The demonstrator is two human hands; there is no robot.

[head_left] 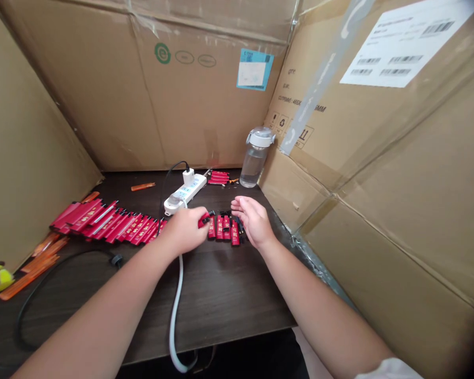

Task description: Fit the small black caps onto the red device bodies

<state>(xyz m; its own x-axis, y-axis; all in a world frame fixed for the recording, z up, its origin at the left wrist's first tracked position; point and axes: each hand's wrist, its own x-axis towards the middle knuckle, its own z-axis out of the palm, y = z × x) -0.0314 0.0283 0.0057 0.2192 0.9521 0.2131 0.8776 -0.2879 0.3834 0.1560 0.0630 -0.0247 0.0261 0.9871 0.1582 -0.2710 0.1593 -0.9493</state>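
Observation:
My left hand (187, 230) is closed around a small red case with a black end (203, 220), mostly covered by the fingers. To its right lies a short group of red cases with gold lettering (220, 227), with black parts at their tops. My right hand (254, 221) is at the right side of this group, palm turned inward, fingers stretched out and slightly curved. I see nothing in it. A long, slanting row of similar red cases (130, 227) lies on the left, some with black or silvery ends.
Behind my left hand sits a white power strip (185, 193) with a white plug-in charger (188, 177). Its pale cable (175, 316) runs off the dark table's front edge. A water bottle (254, 160) stands at the back right. Orange strips (37, 268) lie left; cardboard boxes (205, 121) surround the table.

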